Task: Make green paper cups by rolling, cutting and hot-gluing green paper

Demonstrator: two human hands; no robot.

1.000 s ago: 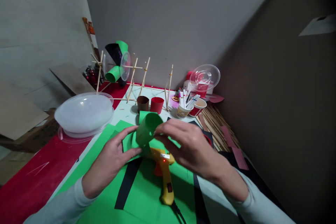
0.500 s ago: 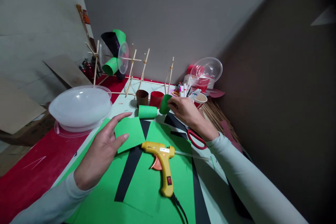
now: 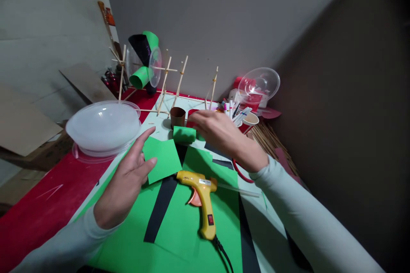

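My left hand [image 3: 126, 179], thumb and forefinger apart, holds nothing and hovers at the edge of a loose green paper piece [image 3: 164, 162]. My right hand [image 3: 219, 132] reaches over the row of paper tubes, its fingertips bent down and mostly hidden. Just left of and below those fingers, a green paper tube [image 3: 185, 135] lies on its side. Another green tube [image 3: 200, 137] is almost covered by the hand. A brown tube [image 3: 177, 117] stands upright behind, beside a partly hidden red tube [image 3: 191, 119]. A yellow glue gun [image 3: 201, 192] lies on the green sheet [image 3: 192, 247].
A stacked pair of clear plastic bowls [image 3: 104, 126] sits at the left. Stick frames [image 3: 163, 87] and a wheel with green and black tubes [image 3: 141, 68] stand behind. Red scissor handles [image 3: 241, 172], markers [image 3: 230, 108] and a paper cup [image 3: 250, 119] are at the right.
My right hand has moved slightly left and turned palm-down, from the upright green tube toward the one lying down. My left hand stays nearly in place. The view has shifted a little.
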